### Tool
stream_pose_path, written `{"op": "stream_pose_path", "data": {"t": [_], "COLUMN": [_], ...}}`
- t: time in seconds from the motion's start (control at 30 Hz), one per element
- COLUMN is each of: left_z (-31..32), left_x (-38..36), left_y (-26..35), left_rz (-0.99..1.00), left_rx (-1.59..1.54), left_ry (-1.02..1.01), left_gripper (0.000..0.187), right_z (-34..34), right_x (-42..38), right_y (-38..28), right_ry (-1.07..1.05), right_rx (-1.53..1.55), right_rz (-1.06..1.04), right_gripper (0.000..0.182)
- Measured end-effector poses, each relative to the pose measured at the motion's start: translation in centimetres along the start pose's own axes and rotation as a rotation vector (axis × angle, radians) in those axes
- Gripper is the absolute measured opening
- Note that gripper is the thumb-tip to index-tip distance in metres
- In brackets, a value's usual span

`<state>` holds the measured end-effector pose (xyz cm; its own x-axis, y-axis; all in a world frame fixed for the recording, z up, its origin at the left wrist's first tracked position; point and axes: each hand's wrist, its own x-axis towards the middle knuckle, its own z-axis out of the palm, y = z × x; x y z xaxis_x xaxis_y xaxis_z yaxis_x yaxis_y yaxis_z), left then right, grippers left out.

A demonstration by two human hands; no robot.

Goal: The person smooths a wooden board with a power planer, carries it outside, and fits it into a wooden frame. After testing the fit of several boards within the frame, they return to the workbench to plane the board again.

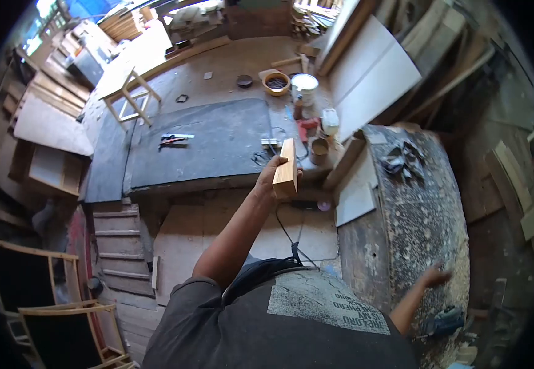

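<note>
My left hand is raised at the middle of the view, closed around a short block of pale wood. The block stands up out of my grip, its cut end towards me. Over the right-hand workbench, whose dark top is spotted with pale marks, hovers my right hand. Its fingers are stretched out, slightly smeared, and hold nothing. Just below that hand lies a blue-green power tool on the bench. Crumpled dark, shiny material rests at the bench's far end.
A low dark-topped table ahead bears pliers-like tools. Beyond it are a bowl, a white bucket and a red power tool. A cord hangs before me. Wooden frames stand lower left; boards lean right.
</note>
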<state>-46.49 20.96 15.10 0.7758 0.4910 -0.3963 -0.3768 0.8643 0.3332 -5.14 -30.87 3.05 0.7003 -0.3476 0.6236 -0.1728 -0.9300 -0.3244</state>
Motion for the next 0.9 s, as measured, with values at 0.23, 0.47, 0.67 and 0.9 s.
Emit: {"op": "stream_pose_path", "data": {"t": [0.23,0.47,0.67,0.9], "left_z": [-9.8,-18.6,-26.8,-35.2], "left_x": [-10.3,-21.7,-23.8,-23.7], "left_y": [12.8,25.1,36.8,49.7], "left_rz": [0.112,0.593,0.779,1.121], "left_rx": [0.246,0.613,0.624,0.678], "left_ry": [0.087,0.384,0.647,0.86], "left_gripper": [0.035,0.051,0.046,0.043], "right_z": [-19.7,-17.6,2.2,-1.9], "right_x": [-34.3,-47.6,-49.6,-63.3], "right_y": [-31.6,-38.3,-35.1,-53.0], "right_ry": [-0.898,-1.471,-1.711,-1.745], "right_rx": [1.017,0.755,-0.214,-0.064], "right_rz": [-0.92,-1.247,-1.537,-1.439], "right_gripper": [0.033,0.029,0.064,0.042]}}
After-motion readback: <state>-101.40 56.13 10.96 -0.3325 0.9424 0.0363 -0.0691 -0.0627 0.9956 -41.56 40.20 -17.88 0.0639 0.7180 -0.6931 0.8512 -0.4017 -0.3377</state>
